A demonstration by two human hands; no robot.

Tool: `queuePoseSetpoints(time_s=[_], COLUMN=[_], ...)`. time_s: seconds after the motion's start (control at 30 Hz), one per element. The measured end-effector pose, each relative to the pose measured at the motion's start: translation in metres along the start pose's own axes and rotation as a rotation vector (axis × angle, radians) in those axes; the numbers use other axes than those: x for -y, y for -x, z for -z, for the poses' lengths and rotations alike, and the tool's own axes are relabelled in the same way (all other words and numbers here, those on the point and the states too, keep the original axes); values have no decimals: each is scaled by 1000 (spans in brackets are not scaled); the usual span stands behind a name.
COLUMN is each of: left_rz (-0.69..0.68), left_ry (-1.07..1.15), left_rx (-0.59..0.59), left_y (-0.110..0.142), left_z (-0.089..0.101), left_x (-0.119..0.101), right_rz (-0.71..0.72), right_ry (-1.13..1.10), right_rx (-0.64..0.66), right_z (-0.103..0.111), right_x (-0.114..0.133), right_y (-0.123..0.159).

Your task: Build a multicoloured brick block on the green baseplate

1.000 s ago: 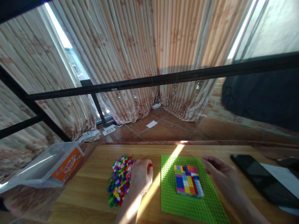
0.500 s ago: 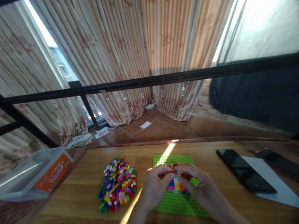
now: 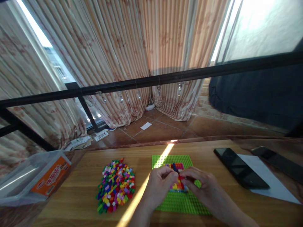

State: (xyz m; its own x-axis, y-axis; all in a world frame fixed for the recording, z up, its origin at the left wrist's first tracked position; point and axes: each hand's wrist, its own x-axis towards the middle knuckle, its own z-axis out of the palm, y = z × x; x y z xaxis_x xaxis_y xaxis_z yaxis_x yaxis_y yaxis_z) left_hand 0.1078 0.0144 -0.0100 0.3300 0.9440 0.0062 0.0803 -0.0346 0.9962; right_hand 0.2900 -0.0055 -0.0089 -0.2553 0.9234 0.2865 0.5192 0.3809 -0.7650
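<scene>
A green studded baseplate [image 3: 180,203] lies on the wooden table, with a block of small colourful bricks [image 3: 176,186] on its middle. Over that block my left hand [image 3: 162,186] is closed, thumb and forefinger pinched together; what is between them is hidden. My right hand [image 3: 201,186] faces it from the right, also in a pinch, its fingertips close to the left ones. A bit of red shows at the right fingertips, seemingly a small brick. To the left of both hands a pile of loose multicoloured bricks [image 3: 115,184] lies on the table.
At the far left stands a clear plastic box [image 3: 19,176] with an orange label. On the right a black phone [image 3: 240,167] rests partly on white paper [image 3: 274,186], beside another dark device [image 3: 281,162]. A dark rail [image 3: 142,82] crosses beyond the table [image 3: 78,201].
The whole view has shifted slightly. Both hands stay pinched over the brick block, with the fingertips a little rearranged; red now shows at the right fingertips.
</scene>
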Motion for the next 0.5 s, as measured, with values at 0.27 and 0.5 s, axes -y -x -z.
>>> queuePoseSetpoints(time_s=[0.27,0.5], left_rz=[-101,-273], left_ry=[-404,-715], left_rx=[-175,-196], left_y=[0,5], left_z=[3,-14], left_x=[-4,3], right_rz=[-179,-204], right_ry=[2,-108], right_rx=[-78,-120], right_z=[11,-4], right_x=[-21,-30], right_y=[6,3])
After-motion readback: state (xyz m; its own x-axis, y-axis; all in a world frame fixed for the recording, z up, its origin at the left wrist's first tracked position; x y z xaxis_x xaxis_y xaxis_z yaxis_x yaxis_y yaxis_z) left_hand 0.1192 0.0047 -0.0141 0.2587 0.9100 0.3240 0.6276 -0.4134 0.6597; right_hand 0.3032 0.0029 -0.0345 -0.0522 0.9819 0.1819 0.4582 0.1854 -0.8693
